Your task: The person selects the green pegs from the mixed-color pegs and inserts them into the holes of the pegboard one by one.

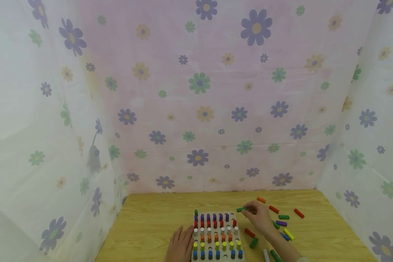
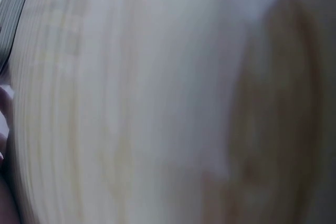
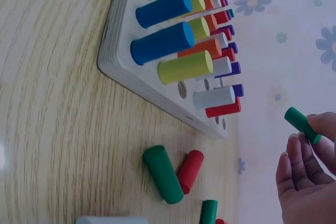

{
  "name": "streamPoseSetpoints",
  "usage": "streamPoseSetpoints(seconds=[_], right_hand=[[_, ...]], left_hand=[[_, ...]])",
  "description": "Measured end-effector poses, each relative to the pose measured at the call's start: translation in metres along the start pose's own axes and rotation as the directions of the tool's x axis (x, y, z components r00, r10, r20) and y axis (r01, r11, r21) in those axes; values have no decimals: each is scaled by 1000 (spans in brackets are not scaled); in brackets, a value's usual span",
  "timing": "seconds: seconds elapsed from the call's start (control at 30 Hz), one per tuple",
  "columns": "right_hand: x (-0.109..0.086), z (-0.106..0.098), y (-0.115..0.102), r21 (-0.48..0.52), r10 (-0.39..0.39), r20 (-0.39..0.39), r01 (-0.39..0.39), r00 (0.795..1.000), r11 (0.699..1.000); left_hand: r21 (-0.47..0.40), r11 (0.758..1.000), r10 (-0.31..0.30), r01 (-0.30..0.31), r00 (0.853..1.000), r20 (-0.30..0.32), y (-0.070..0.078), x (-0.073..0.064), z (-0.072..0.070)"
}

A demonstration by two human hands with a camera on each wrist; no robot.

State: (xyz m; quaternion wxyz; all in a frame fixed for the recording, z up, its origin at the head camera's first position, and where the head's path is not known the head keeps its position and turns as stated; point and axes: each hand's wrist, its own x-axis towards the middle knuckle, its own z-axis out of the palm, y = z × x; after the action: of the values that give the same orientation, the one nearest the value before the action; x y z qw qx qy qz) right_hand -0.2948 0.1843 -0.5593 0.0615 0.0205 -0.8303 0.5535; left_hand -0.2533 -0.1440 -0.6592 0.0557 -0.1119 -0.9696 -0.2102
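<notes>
Between thumb and fingertips, my right hand [image 1: 257, 216] pinches a green peg [image 3: 302, 124] above the table, just off the far right corner of a pale wooden pegboard [image 3: 118, 51]. The board carries rows of upright blue, yellow, orange, white, red and purple pegs, with some bare holes among them. One green peg [image 1: 196, 212] stands at its far left corner. My left hand [image 1: 181, 244] lies on the table against the board's left side, fingers extended. The left wrist view is mostly blurred wood grain, with bits of fingers at its left edge.
Loose pegs lie scattered right of the board: a red one [image 1: 249, 233] and a green one [image 1: 254, 243] close to it, a white one [image 1: 266, 255] nearer me, a yellow one [image 1: 289, 234] and an orange one [image 1: 261, 199] farther off. Flowered curtains [image 1: 199, 120] surround the wooden table [image 1: 150, 225].
</notes>
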Motion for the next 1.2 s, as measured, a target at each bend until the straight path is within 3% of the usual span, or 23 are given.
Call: streamPoseSetpoints(seconds=[0.27, 0.67, 1.2], right_hand=[[-2, 16, -7, 3, 9, 23, -9, 1000, 1000], [2, 43, -17, 23, -60, 137, 58, 989, 998], [9, 71, -27, 40, -125, 181, 120, 975, 992]], left_hand=[[-1, 1000, 5, -5, 1000, -2, 0, 0, 0], [2, 1000, -1, 1, 1000, 2, 0, 0, -1], [-11, 1000, 4, -4, 1000, 7, -1, 0, 0]])
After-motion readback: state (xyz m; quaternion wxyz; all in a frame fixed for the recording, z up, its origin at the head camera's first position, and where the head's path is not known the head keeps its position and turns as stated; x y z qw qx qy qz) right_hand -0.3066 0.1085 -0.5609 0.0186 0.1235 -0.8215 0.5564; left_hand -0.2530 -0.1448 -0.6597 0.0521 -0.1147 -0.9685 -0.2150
